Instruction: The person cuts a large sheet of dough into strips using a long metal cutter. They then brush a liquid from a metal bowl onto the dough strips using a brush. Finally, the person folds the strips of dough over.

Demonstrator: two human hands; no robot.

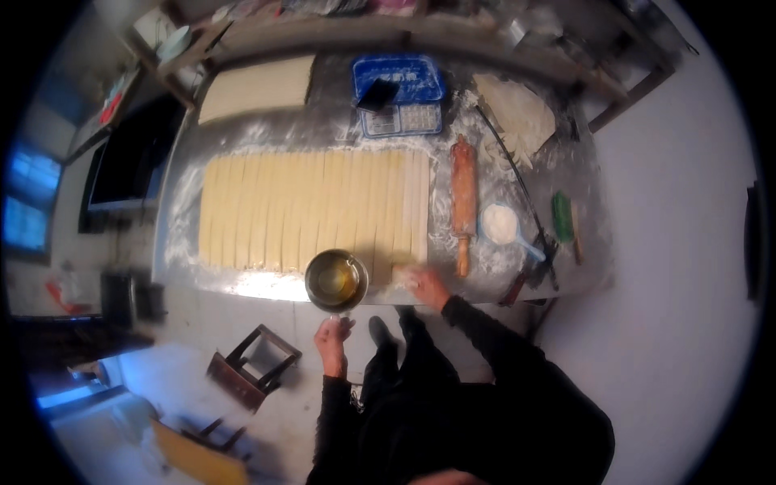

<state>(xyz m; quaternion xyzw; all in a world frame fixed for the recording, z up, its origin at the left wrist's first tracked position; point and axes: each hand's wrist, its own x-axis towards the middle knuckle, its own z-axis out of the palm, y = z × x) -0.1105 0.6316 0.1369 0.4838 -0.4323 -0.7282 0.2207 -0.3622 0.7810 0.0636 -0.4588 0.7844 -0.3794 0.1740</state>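
In my left hand [331, 343] is the handle of a round metal pot [312, 293], held over the table's near edge. Yellowish liquid, like oil, shows inside it. A wide sheet of pale yellow dough [299, 206], cut into several long strips side by side, lies beyond the pot. Some strips at its right end look paler than the others. My right hand [427, 288] is closed at the sheet's near right corner, its fingers on a pale, brush-like thing [402, 273]. Motion blur hides the exact kind of that thing.
A rolling pin [463, 190], a blue-handled scoop of flour [499, 224] and a green brush [562, 216] lie to the right. Farther back are another dough sheet [257, 87], a blue tray [420, 79] with a dark phone-like slab [377, 94], and dough scraps [517, 117]. A stool [255, 368] stands below.
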